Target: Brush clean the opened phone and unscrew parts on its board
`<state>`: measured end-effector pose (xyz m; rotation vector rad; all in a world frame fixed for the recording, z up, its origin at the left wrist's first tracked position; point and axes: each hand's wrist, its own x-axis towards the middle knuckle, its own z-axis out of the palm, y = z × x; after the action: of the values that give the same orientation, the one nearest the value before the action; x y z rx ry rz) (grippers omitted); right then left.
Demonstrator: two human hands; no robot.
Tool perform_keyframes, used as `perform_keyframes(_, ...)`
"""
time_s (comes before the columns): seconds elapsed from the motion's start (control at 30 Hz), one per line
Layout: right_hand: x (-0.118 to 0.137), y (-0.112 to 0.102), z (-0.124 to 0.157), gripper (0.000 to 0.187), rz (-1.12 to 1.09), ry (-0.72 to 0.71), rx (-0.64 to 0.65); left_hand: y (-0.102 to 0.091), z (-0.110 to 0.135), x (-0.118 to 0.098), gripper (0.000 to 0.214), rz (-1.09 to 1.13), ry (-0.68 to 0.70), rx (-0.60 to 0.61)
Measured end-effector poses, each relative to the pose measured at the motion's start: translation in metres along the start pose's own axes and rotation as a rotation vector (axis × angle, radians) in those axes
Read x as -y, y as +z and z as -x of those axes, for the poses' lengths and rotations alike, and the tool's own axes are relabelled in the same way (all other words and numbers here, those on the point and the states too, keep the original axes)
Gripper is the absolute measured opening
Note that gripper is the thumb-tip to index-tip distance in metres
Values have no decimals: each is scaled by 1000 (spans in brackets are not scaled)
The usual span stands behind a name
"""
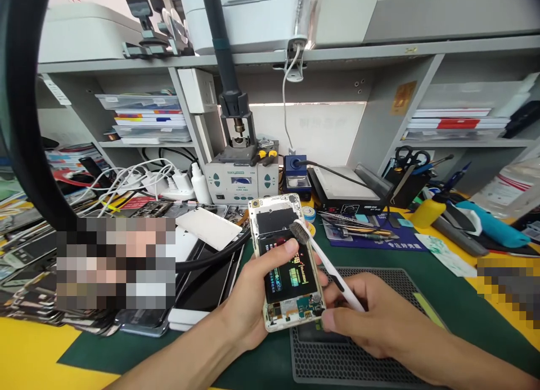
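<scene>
In the head view, my left hand point(253, 294) is wrapped round an opened smartphone point(276, 318), its thumb across the inner face. The phone is tilted upright above the mat, showing a black battery with coloured print and a circuit board at the lower end. My right hand point(371, 311) grips a white toothbrush point(333, 274) by its handle, with its thumb near the phone's lower right corner. The grey bristled head lies over the phone's upper right edge, close to my left thumb; whether it touches cannot be made out.
Under my hands lies a grey honeycomb pad point(379, 367) on a green mat point(248, 373). Behind stands a soldering station point(242, 182). Several phones and parts point(211, 277) crowd the left. Tweezers and tools point(367, 231) lie at right. A black ring-shaped frame point(21, 125) crosses the left foreground.
</scene>
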<state>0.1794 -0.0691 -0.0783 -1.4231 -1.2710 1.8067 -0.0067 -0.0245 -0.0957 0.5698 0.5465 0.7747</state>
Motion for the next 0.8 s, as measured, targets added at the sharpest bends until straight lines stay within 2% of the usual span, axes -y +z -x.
perform_keyframes(0.13, -5, 4, -2, 22, -49, -12, 7, 0, -2, 3, 43, 4, -37, 5)
perform_keyframes(0.3, -9, 4, -4, 15, -108, -40, 47, -1, -3, 5, 44, 7, -78, -2)
perform_keyframes(0.63, -14, 2, -6, 13, -92, -69, 1, 4, -5, 5, 38, 47, -54, 50)
perform_keyframes(0.8, -20, -8, -3, 29, -55, -85, 79, 0, -6, 1, 40, 56, -27, 1)
